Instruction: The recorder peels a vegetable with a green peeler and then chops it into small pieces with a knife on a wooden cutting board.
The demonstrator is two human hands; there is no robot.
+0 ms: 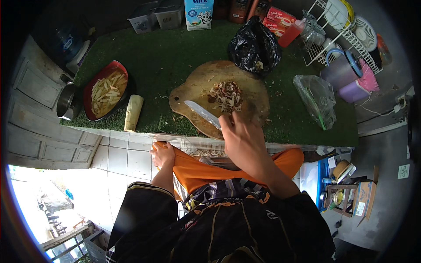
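My right hand (pixel 243 136) grips a kitchen knife (pixel 202 112), its smeared blade pointing left over the wooden cutting board (pixel 197 85). The handle is hidden in my fingers. Just beyond them, a heap of finely chopped brown and whitish food (pixel 227 97) lies on the board. My left hand (pixel 163 155) rests on my knee in orange trousers (pixel 194 172), below the counter edge, and holds nothing. Left of the board lies a peeled pale vegetable piece (pixel 134 112). Beside it, a red-lined bowl (pixel 123 70) contains pale cut sticks (pixel 107 93) in liquid.
A black plastic bag (pixel 253 49) touches the board's far edge. Right of the board lies a clear plastic bag (pixel 315 98), near a lidded pitcher (pixel 342 70) and a wire dish rack (pixel 358 46). A metal pot (pixel 66 102) stands far left; a milk carton (pixel 198 14) stands behind.
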